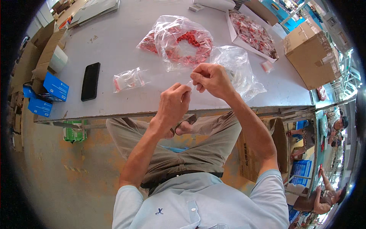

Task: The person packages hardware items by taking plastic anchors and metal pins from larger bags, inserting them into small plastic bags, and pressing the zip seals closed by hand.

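Over the near part of the table, my left hand [174, 101] is closed, thumb and fingers pinched together. My right hand [212, 79] is pinched too, a little higher and just to its right. A thin, whitish, see-through bit shows between the fingertips; it is too small to name. Beyond the hands lies a clear plastic bag [166, 51] with red pieces in it, some in a ring. A crumpled clear bag [238, 68] rests beside my right hand. To the left of my hands is a small clear bag [129, 80] with red and white contents.
A black phone [90, 81] lies on the table [114, 42] at the left, near blue boxes [56, 87]. A white tray [251, 45] full of small red packets stands at the far right, next to a cardboard box [314, 57]. Other people work at the right edge.
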`<state>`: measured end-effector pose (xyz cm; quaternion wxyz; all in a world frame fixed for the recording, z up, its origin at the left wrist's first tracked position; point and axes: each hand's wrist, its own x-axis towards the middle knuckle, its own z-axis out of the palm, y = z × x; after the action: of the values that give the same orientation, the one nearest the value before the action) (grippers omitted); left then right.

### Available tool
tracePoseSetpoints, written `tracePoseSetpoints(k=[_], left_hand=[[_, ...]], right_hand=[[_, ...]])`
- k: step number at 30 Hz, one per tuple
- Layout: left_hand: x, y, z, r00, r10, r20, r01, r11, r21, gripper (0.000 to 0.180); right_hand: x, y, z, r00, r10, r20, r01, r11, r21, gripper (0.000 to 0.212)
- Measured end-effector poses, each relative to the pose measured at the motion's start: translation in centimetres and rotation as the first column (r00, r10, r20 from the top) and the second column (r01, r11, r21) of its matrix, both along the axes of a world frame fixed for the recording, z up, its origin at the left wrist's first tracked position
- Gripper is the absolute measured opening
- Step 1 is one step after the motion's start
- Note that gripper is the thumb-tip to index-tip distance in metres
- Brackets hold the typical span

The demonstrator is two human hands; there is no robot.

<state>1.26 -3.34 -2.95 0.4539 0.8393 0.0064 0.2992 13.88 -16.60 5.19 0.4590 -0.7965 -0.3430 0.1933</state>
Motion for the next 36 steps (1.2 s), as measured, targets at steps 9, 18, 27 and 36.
tracePoseSetpoints(k=[9,18,27,36], left_hand=[[-0.2,0.1,0.4,0.997,0.021,0.072,-0.034,0.984,0.178,0.007],[-0.8,0.7,-0.4,1.0,-0.018,-0.016,0.016,0.989,-0.149,0.013],[-2.0,3.6,0.1,0.993,0.117,-0.003,-0.116,0.984,-0.138,0.01],[-0.9,3.4,-1.1,0.991,0.132,0.038,-0.128,0.986,-0.105,0.008]], right_hand=[[-1.4,0.1,-0.3,0.996,0.051,0.067,-0.048,0.998,-0.033,0.011],[-0.6,-0.1,-0.4,0.962,-0.061,0.266,0.04,0.996,0.084,0.015],[3.0,0.0,-0.9,0.907,-0.11,0.407,0.073,0.992,0.106,0.012],[12.4,8.0,-1.3,0.728,0.234,0.645,-0.025,0.948,-0.316,0.017]])
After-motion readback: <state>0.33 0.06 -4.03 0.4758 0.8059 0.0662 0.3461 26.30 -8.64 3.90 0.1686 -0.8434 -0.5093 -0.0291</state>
